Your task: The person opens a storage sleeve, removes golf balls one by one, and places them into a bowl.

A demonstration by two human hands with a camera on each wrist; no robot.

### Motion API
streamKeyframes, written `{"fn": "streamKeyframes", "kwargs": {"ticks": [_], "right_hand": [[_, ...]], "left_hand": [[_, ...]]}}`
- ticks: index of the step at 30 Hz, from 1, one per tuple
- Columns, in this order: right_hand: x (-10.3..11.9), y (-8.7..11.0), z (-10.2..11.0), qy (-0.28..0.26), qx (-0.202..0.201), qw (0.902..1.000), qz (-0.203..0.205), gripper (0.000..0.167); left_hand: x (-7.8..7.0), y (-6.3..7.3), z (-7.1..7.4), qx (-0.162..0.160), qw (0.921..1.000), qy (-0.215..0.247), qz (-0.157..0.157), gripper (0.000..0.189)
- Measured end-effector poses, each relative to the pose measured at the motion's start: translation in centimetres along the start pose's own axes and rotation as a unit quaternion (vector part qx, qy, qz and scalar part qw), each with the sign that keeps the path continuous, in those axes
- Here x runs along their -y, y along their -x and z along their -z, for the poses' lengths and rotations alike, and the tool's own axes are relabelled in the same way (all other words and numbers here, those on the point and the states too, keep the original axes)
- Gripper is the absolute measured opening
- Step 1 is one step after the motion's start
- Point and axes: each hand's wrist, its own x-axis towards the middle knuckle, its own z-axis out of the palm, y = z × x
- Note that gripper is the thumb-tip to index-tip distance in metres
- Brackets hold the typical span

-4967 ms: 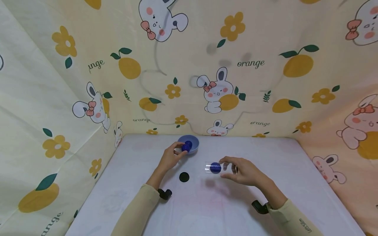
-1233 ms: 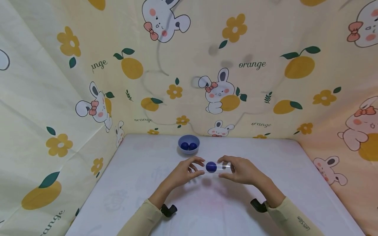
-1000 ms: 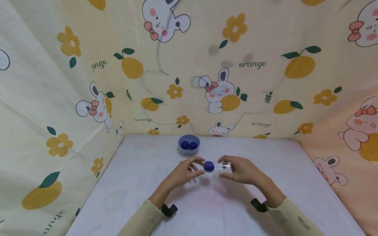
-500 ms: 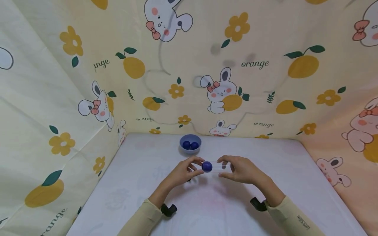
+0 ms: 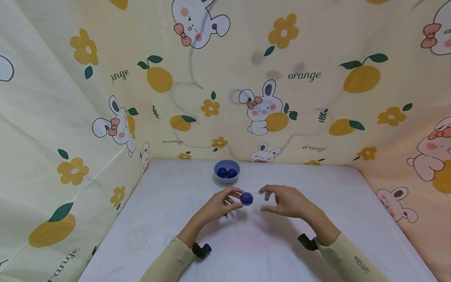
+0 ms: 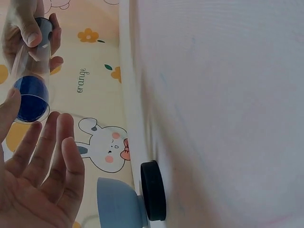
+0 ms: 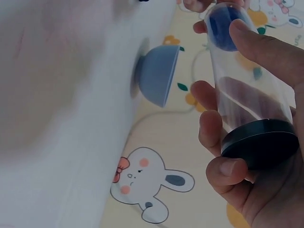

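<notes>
My right hand [image 5: 289, 200] grips a clear plastic tube [image 7: 228, 71] by its black base [image 7: 261, 145], thumb along one side and fingers round the other. The tube is held sideways above the table, its mouth toward my left hand [image 5: 218, 204]. Inside, at the mouth end, sits a dark blue ball [image 5: 246, 199]. My left thumb and loosely bent fingertips are right at the mouth, on either side of the ball. Under the left hand a black round lid [image 6: 154, 190] rests on the table, mostly hidden in the head view.
A small light blue bowl [image 5: 227, 180] stands behind the hands near the back edge of the table, with two dark blue balls [image 5: 222, 172] in it. The white-covered table [image 5: 246, 250] is enclosed by printed cloth [image 5: 225, 70] at the back and sides.
My left hand let go of a ball in the bowl and came to the tube's mouth. The ball in the tube has rolled left to the mouth. Both hands have hardly moved in the last second.
</notes>
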Motion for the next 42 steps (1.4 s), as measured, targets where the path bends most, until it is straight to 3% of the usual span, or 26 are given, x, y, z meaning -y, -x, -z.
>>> {"fn": "streamKeyframes", "kwargs": {"ticks": [13, 25, 35, 42], "right_hand": [[0.1, 0.1, 0.1, -0.002, 0.004, 1.0, -0.008, 0.058], [-1.5, 0.7, -0.8, -0.029, -0.002, 0.9994, -0.018, 0.049], [-2.3, 1.5, -1.6, -0.068, -0.019, 0.9972, 0.024, 0.045], [-3.0, 1.9, -2.4, -0.091, -0.026, 0.9933, 0.066, 0.046]], "left_hand": [[-0.1, 0.2, 0.2, -0.009, 0.9996, 0.002, 0.026, 0.046], [0.0, 0.0, 1.2, -0.052, 0.9977, -0.025, 0.037, 0.049], [0.8, -1.1, 2.4, -0.111, 0.992, -0.044, 0.039, 0.047], [1.3, -2.1, 3.1, -0.127, 0.9894, -0.053, 0.047, 0.046]]}}
